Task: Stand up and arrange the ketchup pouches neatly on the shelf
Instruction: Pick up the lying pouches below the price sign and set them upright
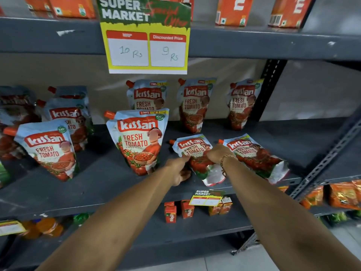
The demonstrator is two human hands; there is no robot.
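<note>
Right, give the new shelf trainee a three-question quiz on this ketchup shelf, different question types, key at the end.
1. True or false: the pouch between the left hand and right hand already stands upright.
2. Multiple choice: what does the discounted price box on the yellow sign read? A) 9 Rs B) 10 Rs C) 19 Rs
3. Fill in: besides the pouch being handled, one more flat-lying pouch lies to its ____.

Key: 1 false, it lies flat on the shelf with both hands' fingers on it; 2 A; 3 right.
</note>
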